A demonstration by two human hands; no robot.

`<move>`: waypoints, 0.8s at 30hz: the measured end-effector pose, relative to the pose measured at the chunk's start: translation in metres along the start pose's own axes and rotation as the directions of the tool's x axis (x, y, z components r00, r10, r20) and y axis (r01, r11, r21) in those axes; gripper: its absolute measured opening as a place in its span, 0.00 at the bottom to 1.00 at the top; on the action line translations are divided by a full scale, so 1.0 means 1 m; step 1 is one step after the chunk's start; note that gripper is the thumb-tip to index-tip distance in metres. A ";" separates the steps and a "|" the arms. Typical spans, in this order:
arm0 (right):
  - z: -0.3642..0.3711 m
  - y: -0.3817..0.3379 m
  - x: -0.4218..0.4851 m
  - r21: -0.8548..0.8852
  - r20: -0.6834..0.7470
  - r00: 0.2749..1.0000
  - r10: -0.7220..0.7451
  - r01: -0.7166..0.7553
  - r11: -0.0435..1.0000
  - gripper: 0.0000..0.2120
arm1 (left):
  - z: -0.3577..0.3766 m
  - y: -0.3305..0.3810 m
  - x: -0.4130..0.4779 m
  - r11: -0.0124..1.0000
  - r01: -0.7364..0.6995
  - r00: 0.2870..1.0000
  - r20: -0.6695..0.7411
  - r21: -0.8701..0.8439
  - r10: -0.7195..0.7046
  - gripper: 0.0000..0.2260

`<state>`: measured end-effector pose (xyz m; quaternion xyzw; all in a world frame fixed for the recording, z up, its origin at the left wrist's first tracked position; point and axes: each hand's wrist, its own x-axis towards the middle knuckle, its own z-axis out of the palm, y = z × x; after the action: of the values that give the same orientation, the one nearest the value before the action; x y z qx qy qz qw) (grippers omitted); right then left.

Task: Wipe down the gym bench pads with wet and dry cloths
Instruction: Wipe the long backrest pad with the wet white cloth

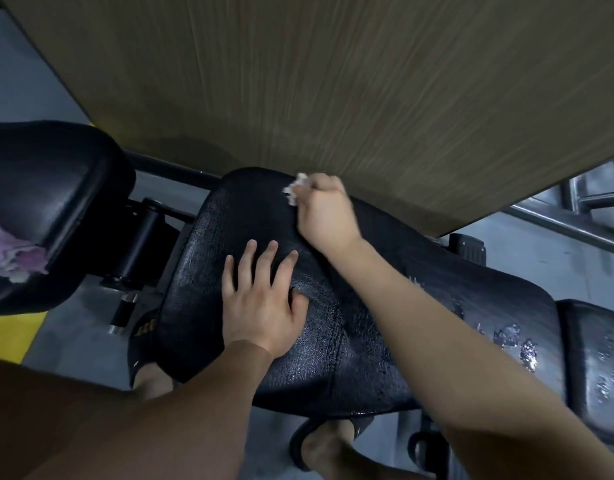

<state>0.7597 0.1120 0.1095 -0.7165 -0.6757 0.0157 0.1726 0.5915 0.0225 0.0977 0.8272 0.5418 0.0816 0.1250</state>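
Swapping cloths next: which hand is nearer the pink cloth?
Left. The left hand lies flat on the bench pad, right of the pink cloth; the right hand grips a white cloth farther right.

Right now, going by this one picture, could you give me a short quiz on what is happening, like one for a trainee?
1. True or false: the left hand lies flat, fingers spread, on the black bench pad.
2. Which hand grips the white cloth at the pad's far edge? A) left B) right C) neither
3. What colour is the second cloth, lying on the left pad?

Key: 1 true. 2 B, the right hand. 3 pink.
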 end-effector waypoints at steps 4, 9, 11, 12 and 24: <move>-0.004 -0.002 0.019 0.004 0.070 0.982 -0.177 0.178 0.984 0.10 | -0.001 0.000 0.000 1.000 -0.005 1.000 -0.011 0.000 0.005 0.27; -0.035 0.029 -0.010 -0.027 0.179 0.943 -0.281 0.290 0.957 0.11 | -0.001 -0.001 -0.001 1.000 -0.013 1.000 -0.018 -0.010 0.013 0.27; -0.030 0.018 -0.003 -0.050 0.149 0.953 -0.264 0.274 0.961 0.14 | -0.002 0.000 -0.001 1.000 -0.008 1.000 -0.013 -0.008 0.008 0.27; -0.024 0.011 0.006 -0.041 0.132 0.953 -0.273 0.280 0.959 0.16 | -0.002 0.000 0.000 1.000 -0.005 1.000 -0.011 -0.004 0.005 0.27; -0.055 0.022 -0.079 0.112 0.204 0.944 -0.258 0.239 0.964 0.13 | 0.000 0.001 0.001 1.000 0.014 1.000 -0.017 -0.020 -0.014 0.27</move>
<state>0.7882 0.0224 0.1382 -0.6114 -0.7742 0.1007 0.1290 0.5926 0.0231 0.0977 0.8214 0.5477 0.0930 0.1291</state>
